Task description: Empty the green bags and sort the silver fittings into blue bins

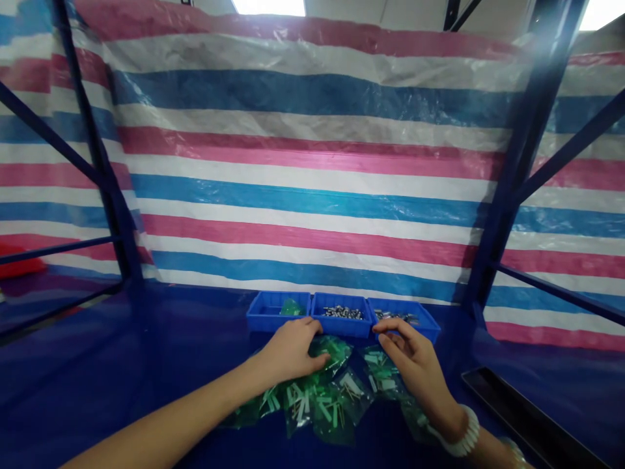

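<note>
My left hand [291,348] reaches over a heap of small clear-green plastic bags [334,352], its thumb spread apart from its fingers. Its fingertips are beside the front of the left and middle blue bins. White strips and thin brass-coloured pieces show inside several bags [300,402]. My right hand [413,355], with a white band at the wrist, is in front of the right blue bin [424,319]. Thumb and forefinger come together in a pinch, the other fingers curled; anything between them is too small to make out. More bags [383,371] lie beside this hand.
The left blue bin [263,319] holds a green bag, and the middle blue bin [342,327] holds small metal parts. A dark flat slab [527,417] lies at the right. Blue posts [502,215] and a striped sheet [312,202] stand behind the blue tabletop [190,339].
</note>
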`<action>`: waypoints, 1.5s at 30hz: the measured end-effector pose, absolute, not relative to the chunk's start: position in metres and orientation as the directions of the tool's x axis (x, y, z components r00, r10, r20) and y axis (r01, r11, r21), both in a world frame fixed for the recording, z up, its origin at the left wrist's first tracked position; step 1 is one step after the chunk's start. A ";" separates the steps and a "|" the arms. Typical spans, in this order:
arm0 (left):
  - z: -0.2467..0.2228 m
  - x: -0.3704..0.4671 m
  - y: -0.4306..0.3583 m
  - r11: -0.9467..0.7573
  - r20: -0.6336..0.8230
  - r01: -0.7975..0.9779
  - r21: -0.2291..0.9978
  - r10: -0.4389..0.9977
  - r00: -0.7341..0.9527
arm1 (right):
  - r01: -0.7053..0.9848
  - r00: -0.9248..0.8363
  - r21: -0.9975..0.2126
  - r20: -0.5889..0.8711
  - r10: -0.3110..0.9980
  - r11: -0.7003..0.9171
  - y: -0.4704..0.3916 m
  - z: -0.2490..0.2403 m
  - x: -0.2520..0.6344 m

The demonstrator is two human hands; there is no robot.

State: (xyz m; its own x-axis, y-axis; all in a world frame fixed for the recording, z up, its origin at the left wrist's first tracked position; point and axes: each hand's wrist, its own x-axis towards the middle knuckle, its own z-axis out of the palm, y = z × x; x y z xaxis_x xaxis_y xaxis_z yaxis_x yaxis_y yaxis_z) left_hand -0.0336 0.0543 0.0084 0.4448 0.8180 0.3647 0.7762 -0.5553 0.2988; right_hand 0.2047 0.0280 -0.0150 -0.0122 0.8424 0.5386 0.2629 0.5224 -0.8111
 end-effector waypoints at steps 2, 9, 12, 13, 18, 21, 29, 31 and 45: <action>0.002 -0.032 0.053 -0.564 0.361 0.765 0.310 0.815 0.454 | 0.255 -0.020 -0.805 0.550 0.835 0.536 0.028 -0.015 0.204; 0.022 -0.030 0.043 -0.588 0.503 0.662 0.465 0.791 0.349 | 0.160 -0.059 -0.841 0.514 0.856 0.516 0.027 -0.014 0.200; 0.031 -0.021 0.028 -0.528 0.448 0.496 0.690 0.849 0.280 | 0.021 -0.193 -0.915 0.392 0.899 0.404 0.021 -0.012 0.193; 0.031 -0.019 0.023 -0.485 0.398 0.446 0.752 0.874 0.278 | -0.010 -0.252 -0.938 0.338 0.907 0.346 0.019 -0.012 0.190; 0.023 -0.010 0.012 -0.249 0.185 0.199 0.948 0.938 0.294 | -0.051 -0.326 -0.986 0.165 0.931 0.156 0.015 -0.017 0.184; 0.022 -0.010 0.008 -0.305 0.242 0.198 0.932 0.926 0.289 | -0.050 -0.283 -0.979 0.202 0.938 0.195 0.016 -0.017 0.185; 0.019 -0.023 0.003 -0.949 0.793 0.305 -0.084 0.122 0.596 | 0.438 -0.286 -0.130 0.918 0.275 0.890 0.005 -0.008 0.205; 0.018 -0.025 0.003 -0.934 0.807 0.306 -0.186 0.033 0.590 | 0.467 -0.304 -0.033 0.933 0.195 0.884 0.002 -0.006 0.208; 0.026 -0.054 0.068 -0.452 0.520 0.493 0.743 0.854 0.001 | 0.267 -0.156 -0.711 0.634 0.757 0.651 0.014 -0.008 0.200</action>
State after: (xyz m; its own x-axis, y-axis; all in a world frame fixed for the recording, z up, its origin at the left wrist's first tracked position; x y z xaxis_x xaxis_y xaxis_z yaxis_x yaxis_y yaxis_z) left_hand -0.0543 0.0681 0.0261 0.0011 0.8544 0.5196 0.4932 -0.4524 0.7430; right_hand 0.2000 0.0138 -0.0081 -0.1562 0.7573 0.6341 0.2670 0.6505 -0.7110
